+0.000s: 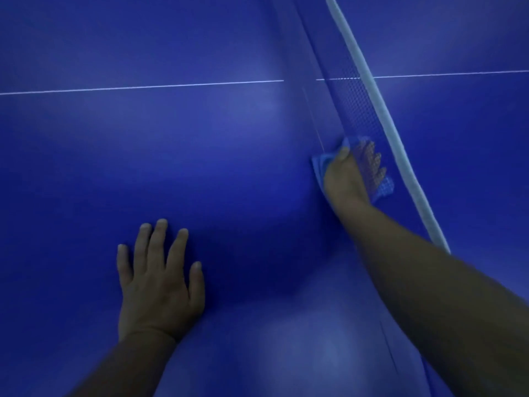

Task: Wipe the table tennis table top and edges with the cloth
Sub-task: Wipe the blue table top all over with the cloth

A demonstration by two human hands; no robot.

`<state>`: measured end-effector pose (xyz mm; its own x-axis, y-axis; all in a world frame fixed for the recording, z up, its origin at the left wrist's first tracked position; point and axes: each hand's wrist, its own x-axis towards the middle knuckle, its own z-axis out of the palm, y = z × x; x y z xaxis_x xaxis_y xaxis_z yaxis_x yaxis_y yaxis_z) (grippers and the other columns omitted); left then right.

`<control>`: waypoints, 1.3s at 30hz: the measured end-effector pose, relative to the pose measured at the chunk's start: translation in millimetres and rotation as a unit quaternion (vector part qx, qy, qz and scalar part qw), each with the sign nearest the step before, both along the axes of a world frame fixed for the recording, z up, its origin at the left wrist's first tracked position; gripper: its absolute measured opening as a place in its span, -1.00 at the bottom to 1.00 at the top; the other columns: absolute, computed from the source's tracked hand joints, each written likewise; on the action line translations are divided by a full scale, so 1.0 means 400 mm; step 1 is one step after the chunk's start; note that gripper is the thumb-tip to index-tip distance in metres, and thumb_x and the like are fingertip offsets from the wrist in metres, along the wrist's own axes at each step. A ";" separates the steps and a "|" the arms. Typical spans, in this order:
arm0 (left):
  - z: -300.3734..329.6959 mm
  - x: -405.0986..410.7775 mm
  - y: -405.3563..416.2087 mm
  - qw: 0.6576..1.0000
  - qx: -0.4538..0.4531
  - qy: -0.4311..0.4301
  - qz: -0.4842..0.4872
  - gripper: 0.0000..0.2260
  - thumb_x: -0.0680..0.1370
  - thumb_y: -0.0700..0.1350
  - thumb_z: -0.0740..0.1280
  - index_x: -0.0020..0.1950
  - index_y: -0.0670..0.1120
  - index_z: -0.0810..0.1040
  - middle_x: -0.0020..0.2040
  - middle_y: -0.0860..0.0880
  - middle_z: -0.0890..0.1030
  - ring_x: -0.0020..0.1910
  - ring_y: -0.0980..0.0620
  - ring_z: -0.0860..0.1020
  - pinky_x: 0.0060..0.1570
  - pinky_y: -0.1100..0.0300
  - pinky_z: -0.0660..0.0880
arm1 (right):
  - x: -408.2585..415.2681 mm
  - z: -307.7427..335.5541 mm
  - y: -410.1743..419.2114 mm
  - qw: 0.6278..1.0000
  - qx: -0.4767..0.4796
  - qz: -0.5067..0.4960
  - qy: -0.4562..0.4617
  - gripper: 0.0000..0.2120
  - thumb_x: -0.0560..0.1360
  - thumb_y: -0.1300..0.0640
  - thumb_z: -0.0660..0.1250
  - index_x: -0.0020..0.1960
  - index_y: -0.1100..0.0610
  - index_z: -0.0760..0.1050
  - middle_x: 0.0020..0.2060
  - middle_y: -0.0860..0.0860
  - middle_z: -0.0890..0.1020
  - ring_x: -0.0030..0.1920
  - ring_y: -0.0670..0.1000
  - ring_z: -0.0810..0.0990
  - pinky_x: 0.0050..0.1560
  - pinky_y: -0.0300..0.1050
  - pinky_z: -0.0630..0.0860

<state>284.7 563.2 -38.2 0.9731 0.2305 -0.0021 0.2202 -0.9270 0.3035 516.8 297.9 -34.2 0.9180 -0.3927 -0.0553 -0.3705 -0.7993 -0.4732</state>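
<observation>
The blue table tennis table top fills the view. A light blue cloth lies on it at the foot of the net. My right hand presses flat on the cloth, thumb toward the top; its fingers reach under the net and show through the mesh. My left hand rests palm down on the bare table top at lower left, fingers straight and spread, holding nothing.
The net's white top band runs diagonally from top centre to the right. A thin white centre line crosses the table on both sides of the net. Glare patches lie on the surface.
</observation>
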 end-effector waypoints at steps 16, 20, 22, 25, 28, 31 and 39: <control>-0.004 -0.002 -0.001 0.999 0.031 -0.011 -0.002 -0.45 0.55 0.10 0.11 0.44 -0.16 0.46 0.52 -0.21 0.32 0.56 -0.24 0.19 0.52 -0.29 -0.02 | 0.300 0.025 0.171 0.917 -0.229 0.320 0.062 -0.50 0.65 0.21 -0.08 0.49 0.49 0.17 0.49 0.42 0.23 0.51 0.42 0.17 0.49 0.36 0.12; -0.002 0.000 0.001 1.000 0.027 -0.014 -0.008 -0.46 0.57 0.09 0.11 0.45 -0.16 0.45 0.53 -0.22 0.32 0.56 -0.23 0.19 0.51 -0.28 -0.03 | 0.358 0.060 0.220 0.894 -0.213 0.393 0.043 -0.48 0.71 -0.06 -0.09 0.63 0.09 0.12 0.63 0.10 0.08 0.60 0.23 0.03 0.54 0.21 -0.04; -0.002 -0.002 0.001 1.000 0.024 -0.010 -0.010 -0.46 0.57 0.10 0.10 0.46 -0.15 0.44 0.53 -0.22 0.32 0.56 -0.22 0.18 0.51 -0.29 -0.02 | 0.285 0.062 0.213 0.852 -0.254 0.456 0.028 -0.36 0.60 -0.26 -0.20 0.63 -0.09 0.11 0.63 0.01 0.12 0.59 0.22 0.11 0.50 0.36 0.00; 0.001 -0.005 0.000 1.000 0.012 -0.009 -0.005 -0.45 0.57 0.10 0.09 0.46 -0.16 0.44 0.53 -0.22 0.32 0.57 -0.23 0.19 0.51 -0.33 0.01 | 0.078 0.032 0.151 0.786 -0.254 0.564 0.012 -0.37 0.61 -0.29 -0.10 0.58 -0.07 0.24 0.58 0.04 0.26 0.55 0.26 0.24 0.44 0.48 0.05; 0.003 -0.004 0.000 1.000 0.011 -0.004 -0.007 -0.44 0.58 0.11 0.07 0.47 -0.16 0.44 0.54 -0.22 0.32 0.57 -0.23 0.18 0.51 -0.34 0.02 | -0.232 0.023 0.060 0.701 -0.214 0.679 -0.039 -0.46 0.62 -0.26 0.05 0.54 -0.09 0.31 0.56 0.05 0.31 0.55 0.30 0.23 0.42 0.52 0.11; 0.003 -0.004 0.000 1.000 0.010 -0.007 -0.007 -0.44 0.58 0.10 0.07 0.47 -0.16 0.45 0.53 -0.22 0.33 0.56 -0.24 0.19 0.51 -0.34 0.03 | -0.379 0.028 -0.012 0.631 -0.196 0.750 -0.032 -0.48 0.65 -0.25 0.06 0.55 -0.11 0.32 0.57 -0.02 0.28 0.59 0.23 0.15 0.46 0.48 0.08; -0.002 -0.006 0.001 1.000 0.005 -0.004 -0.005 -0.44 0.58 0.12 0.06 0.48 -0.14 0.43 0.55 -0.20 0.30 0.58 -0.20 0.16 0.53 -0.30 -0.03 | 0.136 0.023 0.139 0.898 -0.198 0.392 0.023 -0.40 0.62 -0.29 -0.12 0.62 -0.16 0.10 0.62 -0.08 0.11 0.60 0.17 0.08 0.48 0.42 -0.01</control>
